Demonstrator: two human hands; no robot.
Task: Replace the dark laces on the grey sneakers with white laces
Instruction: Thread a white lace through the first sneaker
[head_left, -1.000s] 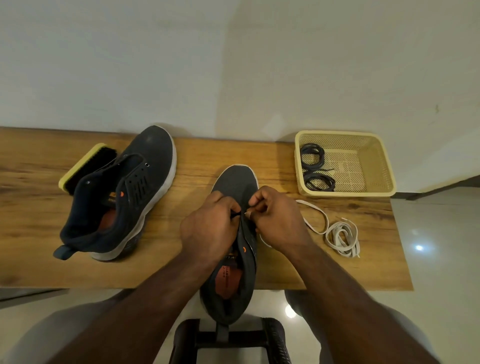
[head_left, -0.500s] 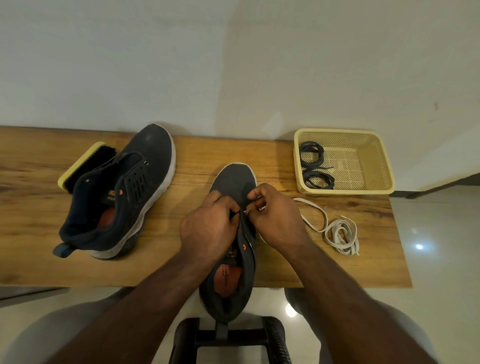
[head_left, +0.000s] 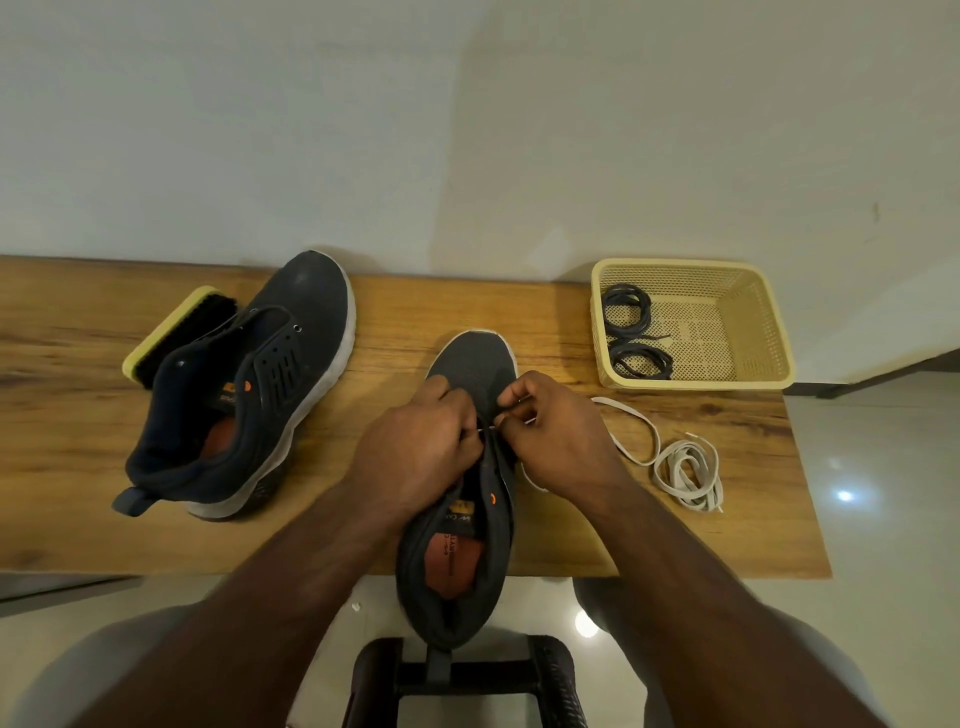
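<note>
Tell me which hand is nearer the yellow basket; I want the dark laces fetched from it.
Right. The right hand works at the sneaker just below and left of the basket; the left hand is farther left.

Cream perforated basket (head_left: 763, 332) (black laces (head_left: 626, 304))

The counter (head_left: 467, 312) was grained wood with a dull sheen. Both sneakers (head_left: 249, 384) wore matt grey cloth over pale foam soles. The basket (head_left: 769, 332) was perforated cream plastic; the floor (head_left: 883, 467) gleamed glossy.
</note>
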